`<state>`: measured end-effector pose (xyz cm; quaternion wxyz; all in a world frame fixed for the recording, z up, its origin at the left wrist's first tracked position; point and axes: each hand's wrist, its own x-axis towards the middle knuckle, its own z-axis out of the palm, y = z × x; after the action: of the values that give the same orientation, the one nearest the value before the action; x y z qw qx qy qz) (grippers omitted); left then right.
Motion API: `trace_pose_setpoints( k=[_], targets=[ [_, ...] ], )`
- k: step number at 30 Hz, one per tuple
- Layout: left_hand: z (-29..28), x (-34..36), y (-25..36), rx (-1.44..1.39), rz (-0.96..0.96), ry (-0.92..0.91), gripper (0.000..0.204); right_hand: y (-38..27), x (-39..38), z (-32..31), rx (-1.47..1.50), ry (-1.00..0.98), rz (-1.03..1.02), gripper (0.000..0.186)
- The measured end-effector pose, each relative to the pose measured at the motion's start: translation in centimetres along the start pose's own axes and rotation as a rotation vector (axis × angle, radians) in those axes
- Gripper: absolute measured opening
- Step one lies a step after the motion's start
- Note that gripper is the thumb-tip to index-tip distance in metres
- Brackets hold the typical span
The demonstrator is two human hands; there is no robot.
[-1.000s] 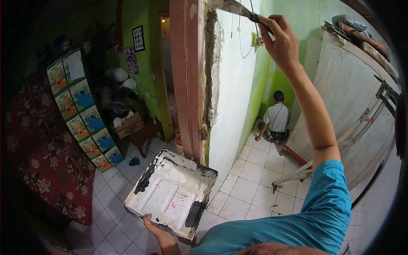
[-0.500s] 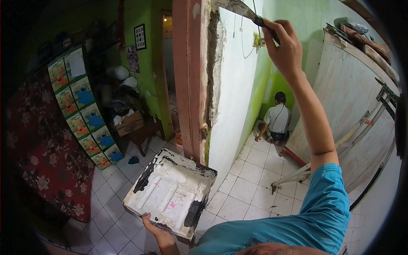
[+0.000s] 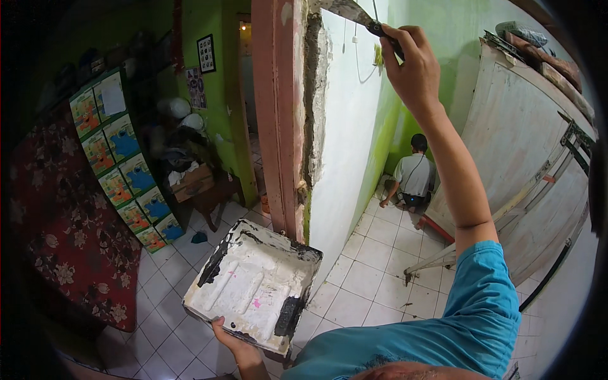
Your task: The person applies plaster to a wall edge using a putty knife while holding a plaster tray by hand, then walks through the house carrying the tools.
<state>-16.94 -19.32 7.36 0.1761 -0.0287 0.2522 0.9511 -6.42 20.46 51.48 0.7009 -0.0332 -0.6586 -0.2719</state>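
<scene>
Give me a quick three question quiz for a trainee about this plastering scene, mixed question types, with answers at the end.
1. True or false: the right hand holds the putty knife up at the wall edge.
2. What does the left hand hold from below? A) a bucket B) a white-smeared tray C) a brush
3. Where is the other person?

Key: 1. True. 2. B. 3. Crouched on the tiled floor beyond the wall, back to the camera.

Putty knife (image 3: 347,11) slightly higher, leftward.
</scene>
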Motion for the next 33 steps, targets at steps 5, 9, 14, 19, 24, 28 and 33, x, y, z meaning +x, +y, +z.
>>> trace_pose_setpoints(
  k=[5,9,14,19,24,28,33],
  targets=[
    [0.9,-0.9,0.4,0.004,-0.014,0.011,0.078,1.1,-1.9,0.3,0.093,-0.011,0.002,0.018],
    [0.6,-0.9,0.4,0.008,-0.001,0.037,0.076,1.2,-2.1,1.0,0.144,-0.035,-0.002,0.018],
    [2.8,-2.1,0.0,0.091,-0.006,0.152,0.074,5.8,-0.9,3.1,0.164,0.005,-0.049,0.019],
    [2.4,-2.4,-0.6,0.104,-0.012,0.172,0.075,6.9,-0.5,3.1,0.228,-0.021,-0.043,0.020],
    [1.8,-1.6,-1.3,0.070,-0.014,0.097,0.076,8.8,-2.2,4.4,0.242,0.011,-0.035,0.021],
    [2.0,-1.6,-1.7,0.080,0.001,0.163,0.074,7.9,-4.8,3.7,0.304,0.099,0.008,0.019],
    [0.0,0.0,-3.6,0.116,0.099,0.240,0.064,1.8,-12.4,-1.1,0.562,-0.100,0.017,0.020]
  ],
)
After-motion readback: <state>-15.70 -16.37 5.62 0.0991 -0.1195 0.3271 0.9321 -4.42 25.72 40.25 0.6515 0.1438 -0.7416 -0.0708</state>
